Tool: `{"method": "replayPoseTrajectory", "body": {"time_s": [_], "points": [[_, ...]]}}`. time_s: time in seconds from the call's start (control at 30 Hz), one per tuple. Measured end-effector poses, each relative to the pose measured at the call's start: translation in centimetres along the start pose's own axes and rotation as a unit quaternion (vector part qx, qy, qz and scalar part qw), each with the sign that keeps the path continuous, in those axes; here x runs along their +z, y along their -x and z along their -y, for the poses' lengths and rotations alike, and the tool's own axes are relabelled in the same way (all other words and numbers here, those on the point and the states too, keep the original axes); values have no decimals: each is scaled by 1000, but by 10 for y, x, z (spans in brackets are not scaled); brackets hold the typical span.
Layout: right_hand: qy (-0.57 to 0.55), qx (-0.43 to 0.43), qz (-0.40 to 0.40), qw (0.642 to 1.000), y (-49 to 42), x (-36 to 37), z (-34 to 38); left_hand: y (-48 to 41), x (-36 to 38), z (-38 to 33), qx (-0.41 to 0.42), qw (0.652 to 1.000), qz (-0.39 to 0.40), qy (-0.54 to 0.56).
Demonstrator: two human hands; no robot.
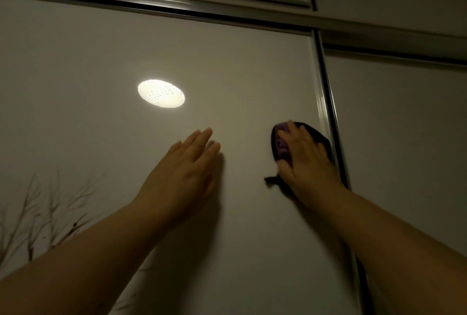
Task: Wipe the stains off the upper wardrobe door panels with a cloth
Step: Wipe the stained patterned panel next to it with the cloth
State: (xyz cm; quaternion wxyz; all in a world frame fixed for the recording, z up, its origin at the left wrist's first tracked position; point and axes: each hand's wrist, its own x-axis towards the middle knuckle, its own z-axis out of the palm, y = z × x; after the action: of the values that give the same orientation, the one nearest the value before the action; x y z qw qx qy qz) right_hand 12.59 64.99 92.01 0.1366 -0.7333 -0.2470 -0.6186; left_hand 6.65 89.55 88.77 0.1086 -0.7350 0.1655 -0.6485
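Observation:
A pale glossy wardrobe door panel fills the view, seen from below. My right hand presses a purple cloth flat against the panel close to its right metal edge; the fingers lie spread over the cloth and a dark corner of it sticks out below the thumb. To the left of it, my left hand rests flat on the same panel with straight fingers and holds nothing. No stain shows clearly in the dim light.
A metal frame strip runs down the panel's right side, with another door panel beyond it. A top rail crosses above, with upper cabinet doors over it. A lamp's reflection glares on the panel. Bare-branch artwork marks the lower left.

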Motion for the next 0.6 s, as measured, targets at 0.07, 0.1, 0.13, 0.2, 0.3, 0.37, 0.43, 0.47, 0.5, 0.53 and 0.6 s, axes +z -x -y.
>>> {"method": "replayPoseTrajectory", "body": {"time_s": [0.07, 0.1, 0.13, 0.2, 0.3, 0.37, 0.43, 0.47, 0.5, 0.53, 0.6], "points": [[-12, 9, -10, 1000, -1, 9, 15, -4, 3, -4, 3, 1000, 1, 6], [-17, 0, -13, 1000, 4, 14, 20, -6, 5, -6, 4, 1000, 3, 7], [-21, -18, -13, 1000, 13, 18, 25, -7, 6, -7, 7, 1000, 6, 6], [-23, -65, 15, 997, 36, 20, 29, -8, 9, -9, 17, 1000, 11, -1], [-16, -120, 80, 989, 65, 15, 17, -6, 12, -5, 29, 999, 15, -12], [-6, -116, 88, 989, 69, 8, -1, -5, 10, 1, 33, 999, 9, -16], [-12, -65, 50, 997, 52, 2, -10, -3, 7, 8, 35, 999, 0, -15], [-17, -32, 33, 999, 37, -2, -9, -1, 6, 11, 34, 999, -4, -13], [-18, -2, 16, 1000, 18, -4, -5, 0, 5, 17, 34, 999, -7, -14], [-14, 23, -1, 1000, -1, -5, -1, 2, 6, 22, 35, 999, -9, -15], [-5, 67, -29, 997, -44, -3, 9, 4, 6, 36, 33, 999, -7, -20]]}}
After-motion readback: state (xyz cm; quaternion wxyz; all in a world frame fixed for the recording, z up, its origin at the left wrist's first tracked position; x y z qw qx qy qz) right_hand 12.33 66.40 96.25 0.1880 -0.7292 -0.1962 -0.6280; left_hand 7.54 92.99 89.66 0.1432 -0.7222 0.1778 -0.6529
